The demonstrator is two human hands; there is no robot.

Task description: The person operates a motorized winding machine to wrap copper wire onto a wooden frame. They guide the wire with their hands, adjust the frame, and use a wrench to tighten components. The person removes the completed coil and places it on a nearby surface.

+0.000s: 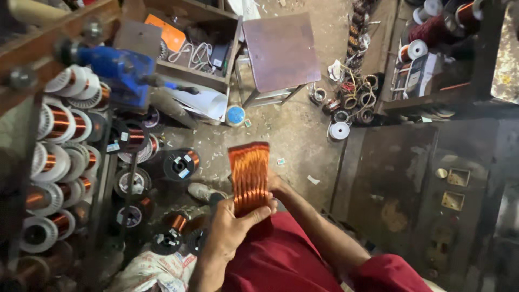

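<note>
A flat copper coil (248,176) is held upright just above the lap, gripped at its lower end by the left hand (233,227) and backed by the half-hidden right hand (277,185); it is judged light, springy, easily splayed.

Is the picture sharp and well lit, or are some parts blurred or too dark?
Head view: the copper wire bundle shines with soft glare and looks slightly smeared; the left hand gripping it is fairly clear, while the right hand is mostly hidden behind it; the wire spools at the left edge bend from lens distortion; the metal cabinet at right lies in dim shadow.
</note>
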